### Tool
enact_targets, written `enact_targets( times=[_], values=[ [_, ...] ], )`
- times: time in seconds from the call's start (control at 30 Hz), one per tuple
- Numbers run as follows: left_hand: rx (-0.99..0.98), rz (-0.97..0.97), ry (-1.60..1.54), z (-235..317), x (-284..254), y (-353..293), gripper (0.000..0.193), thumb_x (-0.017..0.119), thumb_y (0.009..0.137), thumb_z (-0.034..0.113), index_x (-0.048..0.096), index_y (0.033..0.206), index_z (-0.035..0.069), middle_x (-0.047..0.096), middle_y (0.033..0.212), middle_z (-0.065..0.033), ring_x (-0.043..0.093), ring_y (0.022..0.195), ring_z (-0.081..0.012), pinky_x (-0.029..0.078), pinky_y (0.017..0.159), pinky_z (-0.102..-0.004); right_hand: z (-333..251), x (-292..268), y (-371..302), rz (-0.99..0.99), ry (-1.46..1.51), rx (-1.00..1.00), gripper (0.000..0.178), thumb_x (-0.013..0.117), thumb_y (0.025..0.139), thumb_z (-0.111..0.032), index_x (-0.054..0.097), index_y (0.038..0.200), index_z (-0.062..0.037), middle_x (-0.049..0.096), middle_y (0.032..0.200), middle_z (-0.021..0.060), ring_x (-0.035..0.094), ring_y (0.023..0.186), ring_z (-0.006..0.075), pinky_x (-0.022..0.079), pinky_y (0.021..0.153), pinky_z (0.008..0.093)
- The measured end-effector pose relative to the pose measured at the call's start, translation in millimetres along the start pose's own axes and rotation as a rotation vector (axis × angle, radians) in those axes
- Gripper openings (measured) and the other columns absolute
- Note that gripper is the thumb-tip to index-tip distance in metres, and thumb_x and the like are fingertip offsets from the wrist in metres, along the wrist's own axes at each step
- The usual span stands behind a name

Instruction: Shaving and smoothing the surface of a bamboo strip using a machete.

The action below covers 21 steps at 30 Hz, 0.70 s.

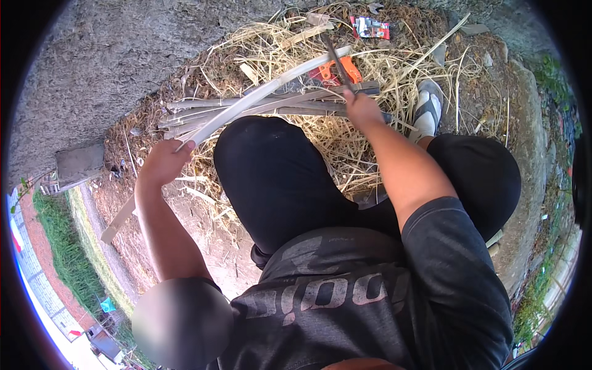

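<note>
My left hand (165, 161) is closed around a long, pale, flat strip (262, 91) that looks like split bamboo. The strip slants up to the right across my bent knee, and its lower end sticks out beyond my left forearm. In my right hand (364, 112) is a knife (337, 60) with a narrow dark blade, fingers wrapped round its handle. The blade points away from me and crosses the strip near its far end; whether it touches is hard to make out. Under the knife lies a handsaw with an orange handle (351, 69).
Several grey-brown split strips (203, 105) lie stacked beyond my knees. Pale curled shavings (345, 142) cover the ground around them. A small red and white packet (371, 28) lies at the far side, near a rough grey wall (123, 68). A grey block (80, 163) stands at the left.
</note>
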State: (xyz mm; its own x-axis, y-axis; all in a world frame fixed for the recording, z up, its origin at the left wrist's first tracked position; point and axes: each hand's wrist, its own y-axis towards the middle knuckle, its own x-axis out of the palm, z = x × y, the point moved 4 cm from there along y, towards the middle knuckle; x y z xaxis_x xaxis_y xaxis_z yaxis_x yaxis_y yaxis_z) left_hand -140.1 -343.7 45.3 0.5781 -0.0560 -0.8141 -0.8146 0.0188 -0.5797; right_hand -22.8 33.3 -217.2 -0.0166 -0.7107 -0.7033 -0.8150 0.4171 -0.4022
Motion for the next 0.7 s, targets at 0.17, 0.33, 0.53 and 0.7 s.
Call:
enact_targets(
  times=[0.17,0.33,0.53,0.7],
  values=[
    [-0.003,0.002,-0.029,-9.3,-1.0,7.3,0.051,0.057,0.095,0.050,0.072,0.093,0.000,0.059,0.063,-0.0086,0.057,0.058,-0.0190,0.045,0.060,-0.0383,-3.5,-6.8,-4.9,0.127,0.088,0.058,0.077,0.029,0.095,-0.069,0.064,0.106,-0.0009,0.067,0.095,0.0273,0.065,0.097,0.0438,0.050,0.086,0.0529],
    [0.000,-0.002,0.000,-13.4,-6.2,12.6,0.053,0.057,0.095,0.051,0.073,0.091,0.001,0.059,0.062,-0.0089,0.057,0.059,-0.0195,0.045,0.060,-0.0376,-63.2,14.8,-35.5,-0.205,0.048,-0.288,0.059,0.048,0.094,-0.059,0.062,0.108,-0.0043,0.069,0.097,0.0231,0.066,0.095,0.0405,0.051,0.086,0.0489],
    [0.035,0.015,0.021,-6.9,-9.6,13.8,0.052,0.057,0.094,0.051,0.072,0.086,0.002,0.057,0.058,-0.0082,0.055,0.055,-0.0206,0.044,0.057,-0.0376,-5.8,20.2,5.3,-0.005,-0.020,0.017,0.039,0.061,0.090,-0.035,0.059,0.113,-0.0035,0.069,0.100,0.0209,0.067,0.097,0.0381,0.052,0.090,0.0468],
    [0.029,0.077,0.060,1.4,-11.8,4.7,0.052,0.058,0.094,0.051,0.071,0.083,0.002,0.057,0.058,-0.0093,0.055,0.054,-0.0200,0.044,0.056,-0.0373,5.0,-7.3,22.0,0.051,-0.015,0.087,0.037,0.060,0.089,-0.033,0.061,0.111,-0.0029,0.069,0.101,0.0223,0.067,0.097,0.0391,0.053,0.087,0.0481]
  ],
)
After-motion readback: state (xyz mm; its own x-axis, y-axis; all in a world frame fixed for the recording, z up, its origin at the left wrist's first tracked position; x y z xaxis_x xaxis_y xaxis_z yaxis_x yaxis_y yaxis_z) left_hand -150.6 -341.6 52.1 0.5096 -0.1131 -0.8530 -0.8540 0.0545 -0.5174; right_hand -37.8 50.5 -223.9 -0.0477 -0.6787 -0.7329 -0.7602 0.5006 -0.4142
